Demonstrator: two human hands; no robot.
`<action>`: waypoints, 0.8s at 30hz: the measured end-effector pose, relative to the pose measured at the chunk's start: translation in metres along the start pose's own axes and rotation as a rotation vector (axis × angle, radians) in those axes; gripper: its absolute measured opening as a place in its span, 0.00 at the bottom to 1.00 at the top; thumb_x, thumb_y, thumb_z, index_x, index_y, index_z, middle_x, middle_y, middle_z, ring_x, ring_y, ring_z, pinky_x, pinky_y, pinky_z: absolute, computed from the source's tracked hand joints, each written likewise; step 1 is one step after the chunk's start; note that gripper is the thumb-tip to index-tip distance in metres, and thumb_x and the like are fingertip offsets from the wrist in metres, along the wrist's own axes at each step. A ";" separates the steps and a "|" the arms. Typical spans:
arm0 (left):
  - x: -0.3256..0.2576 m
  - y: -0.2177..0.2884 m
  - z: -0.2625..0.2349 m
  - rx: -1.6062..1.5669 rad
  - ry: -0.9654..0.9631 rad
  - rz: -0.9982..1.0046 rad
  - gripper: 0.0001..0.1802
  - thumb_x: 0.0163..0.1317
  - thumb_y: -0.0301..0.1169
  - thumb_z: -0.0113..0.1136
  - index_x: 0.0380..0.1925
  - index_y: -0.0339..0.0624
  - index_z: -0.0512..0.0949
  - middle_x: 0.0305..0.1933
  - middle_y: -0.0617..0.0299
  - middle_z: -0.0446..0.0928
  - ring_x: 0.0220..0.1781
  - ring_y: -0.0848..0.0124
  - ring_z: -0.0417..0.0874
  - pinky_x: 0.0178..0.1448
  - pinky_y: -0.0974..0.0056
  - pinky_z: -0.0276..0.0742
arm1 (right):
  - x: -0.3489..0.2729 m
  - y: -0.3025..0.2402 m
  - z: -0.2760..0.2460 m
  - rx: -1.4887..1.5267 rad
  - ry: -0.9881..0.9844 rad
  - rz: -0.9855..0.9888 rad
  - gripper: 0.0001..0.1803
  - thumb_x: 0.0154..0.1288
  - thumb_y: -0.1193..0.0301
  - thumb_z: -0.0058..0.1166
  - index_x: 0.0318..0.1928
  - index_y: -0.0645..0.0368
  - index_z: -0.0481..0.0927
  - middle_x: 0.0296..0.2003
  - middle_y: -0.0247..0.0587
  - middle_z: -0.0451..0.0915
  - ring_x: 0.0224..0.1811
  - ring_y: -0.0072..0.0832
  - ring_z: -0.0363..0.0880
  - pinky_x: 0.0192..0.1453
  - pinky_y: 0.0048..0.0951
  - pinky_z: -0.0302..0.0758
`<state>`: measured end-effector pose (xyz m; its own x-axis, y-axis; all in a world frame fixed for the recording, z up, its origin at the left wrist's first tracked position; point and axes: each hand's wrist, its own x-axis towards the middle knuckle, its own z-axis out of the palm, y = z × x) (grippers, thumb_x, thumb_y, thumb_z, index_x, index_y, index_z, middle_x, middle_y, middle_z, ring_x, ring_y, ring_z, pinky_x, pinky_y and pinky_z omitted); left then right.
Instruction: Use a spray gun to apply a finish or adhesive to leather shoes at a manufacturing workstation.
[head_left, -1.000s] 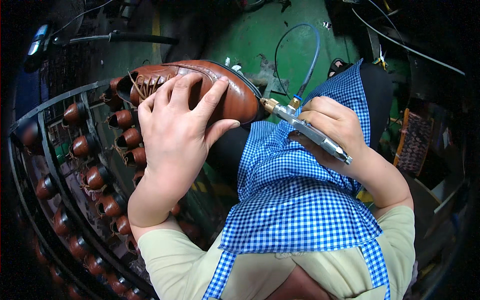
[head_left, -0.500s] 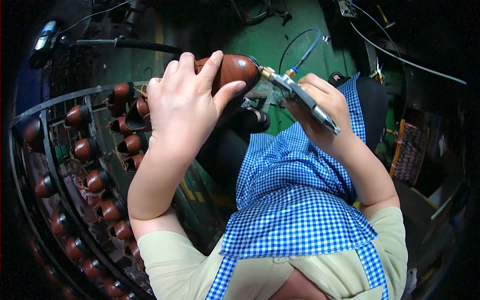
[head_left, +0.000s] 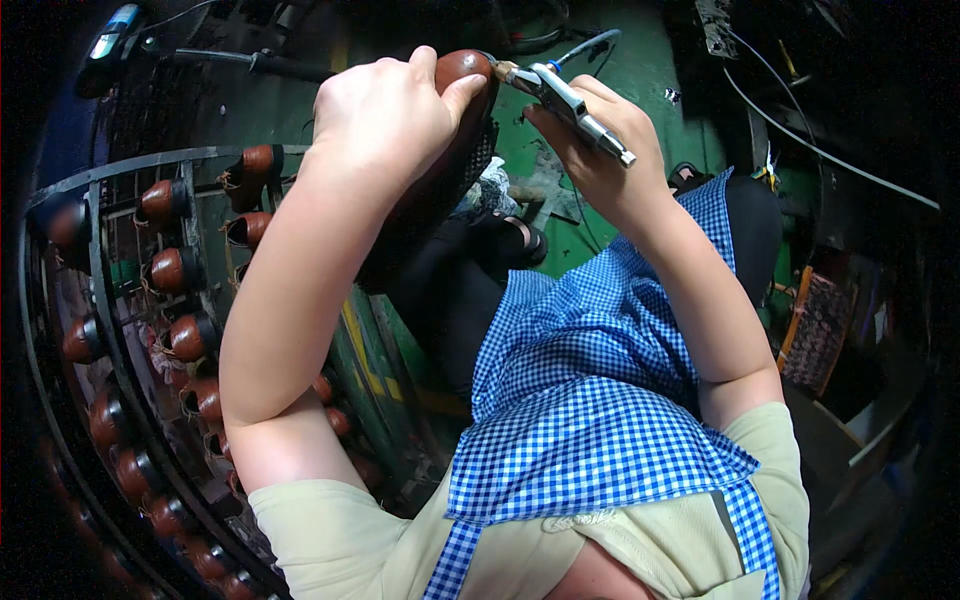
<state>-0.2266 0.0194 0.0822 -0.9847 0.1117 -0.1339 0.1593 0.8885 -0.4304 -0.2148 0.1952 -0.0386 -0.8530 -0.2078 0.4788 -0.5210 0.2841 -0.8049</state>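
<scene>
Near the top of the frame, left of centre, I see the left hand [head_left: 385, 110] laid over a brown leather shoe [head_left: 463, 67], its grip grasping it with the thumb along the toe's right edge; the glossy toe shows beside the fingers, and the rest is mostly covered by the hand and arm or lost in shadow. Just right of it, at upper centre, I have the right hand [head_left: 605, 130] with its grip clenched around a silver spray gun [head_left: 578, 110]. The gun's brass tip [head_left: 508, 73] points left at the toe's edge, so close that I cannot tell whether they touch. A hose [head_left: 592, 42] leaves the gun and curves toward the top of the frame. Down the left side I can make out a dark metal rack [head_left: 150, 163] carrying rows of brown shoes [head_left: 176, 270] with black soles. The person's blue checked apron [head_left: 600, 450] fills the lower centre, over a pale shirt [head_left: 320, 525]. A sandalled foot [head_left: 527, 238] rests near the middle on the green floor [head_left: 640, 70], which spreads across the upper centre.
</scene>
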 end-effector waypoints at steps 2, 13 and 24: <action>0.006 -0.004 -0.002 -0.007 -0.076 0.003 0.32 0.73 0.60 0.40 0.42 0.40 0.77 0.33 0.46 0.84 0.39 0.49 0.87 0.41 0.49 0.83 | 0.003 0.002 0.005 -0.008 0.001 -0.002 0.10 0.64 0.65 0.64 0.32 0.58 0.81 0.28 0.41 0.77 0.27 0.40 0.79 0.30 0.37 0.74; 0.025 -0.026 0.004 -0.064 -0.244 -0.080 0.40 0.73 0.64 0.33 0.49 0.35 0.76 0.44 0.39 0.83 0.50 0.44 0.85 0.56 0.47 0.78 | 0.010 -0.004 0.027 0.010 -0.016 0.037 0.12 0.67 0.62 0.60 0.33 0.57 0.82 0.29 0.41 0.78 0.29 0.40 0.80 0.32 0.37 0.76; 0.033 -0.050 0.017 -0.203 -0.306 -0.177 0.46 0.70 0.67 0.35 0.57 0.31 0.75 0.50 0.34 0.81 0.55 0.44 0.83 0.61 0.49 0.76 | -0.003 -0.011 0.044 0.044 -0.050 0.046 0.12 0.66 0.61 0.60 0.31 0.56 0.82 0.31 0.41 0.79 0.32 0.40 0.81 0.34 0.37 0.78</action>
<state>-0.2661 -0.0287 0.0838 -0.9241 -0.1617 -0.3463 -0.0583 0.9552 -0.2902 -0.2048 0.1515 -0.0467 -0.8729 -0.2422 0.4234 -0.4781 0.2529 -0.8411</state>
